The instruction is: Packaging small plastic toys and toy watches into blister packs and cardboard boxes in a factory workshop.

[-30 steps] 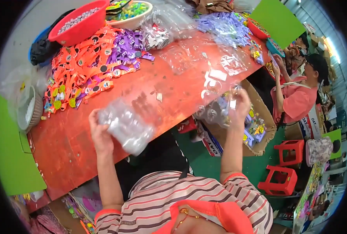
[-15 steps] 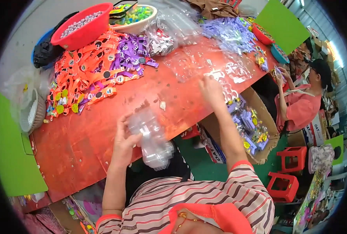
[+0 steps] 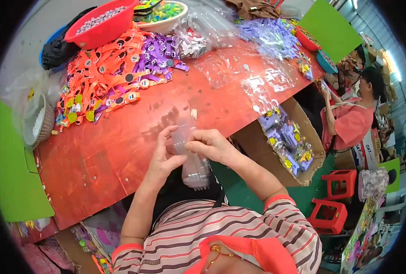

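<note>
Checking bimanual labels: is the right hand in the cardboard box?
No, the right hand is at the clear plastic packaging beside the left hand, away from the cardboard box.

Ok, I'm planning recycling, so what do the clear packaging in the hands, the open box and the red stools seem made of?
Clear packaging: probably thin, glossy plastic, judging by its transparency and highlights.
Open box: matt cardboard, from its brown walls and ragged edge.
Red stools: likely smooth moulded plastic, given their even, slightly shiny colour.

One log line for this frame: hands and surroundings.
left hand: holding clear plastic packaging | right hand: pinching same packaging | table: orange straps heaped | cardboard box: purple toys inside
</note>
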`<action>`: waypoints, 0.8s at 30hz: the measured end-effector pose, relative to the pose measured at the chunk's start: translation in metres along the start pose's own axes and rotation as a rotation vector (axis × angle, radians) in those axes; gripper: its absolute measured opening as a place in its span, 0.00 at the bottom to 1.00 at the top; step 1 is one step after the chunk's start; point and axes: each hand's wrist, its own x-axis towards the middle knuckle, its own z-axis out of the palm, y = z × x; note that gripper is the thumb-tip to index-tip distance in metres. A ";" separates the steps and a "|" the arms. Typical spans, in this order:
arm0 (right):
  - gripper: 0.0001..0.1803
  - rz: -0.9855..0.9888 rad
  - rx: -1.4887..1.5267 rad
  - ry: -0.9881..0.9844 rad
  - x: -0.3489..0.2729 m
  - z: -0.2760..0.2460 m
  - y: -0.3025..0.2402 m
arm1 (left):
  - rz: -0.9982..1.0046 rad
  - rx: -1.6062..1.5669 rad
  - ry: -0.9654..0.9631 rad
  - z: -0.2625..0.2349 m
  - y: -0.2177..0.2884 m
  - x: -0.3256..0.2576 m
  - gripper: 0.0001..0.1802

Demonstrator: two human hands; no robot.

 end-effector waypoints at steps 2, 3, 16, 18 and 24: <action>0.11 0.055 0.210 -0.060 -0.004 0.004 0.001 | -0.040 -0.023 -0.002 -0.003 -0.002 -0.004 0.42; 0.11 0.059 0.212 -0.057 -0.005 0.007 0.001 | 0.032 0.038 -0.031 -0.004 -0.005 -0.005 0.42; 0.10 -0.172 -0.008 0.095 -0.010 0.024 0.011 | -0.011 0.160 0.033 -0.011 -0.018 0.002 0.37; 0.10 -0.129 0.076 0.134 -0.011 0.030 0.012 | 0.007 0.168 0.050 -0.012 -0.023 0.004 0.34; 0.08 -0.111 0.439 0.356 -0.019 0.022 0.021 | 0.110 -0.262 0.236 -0.022 -0.022 0.008 0.29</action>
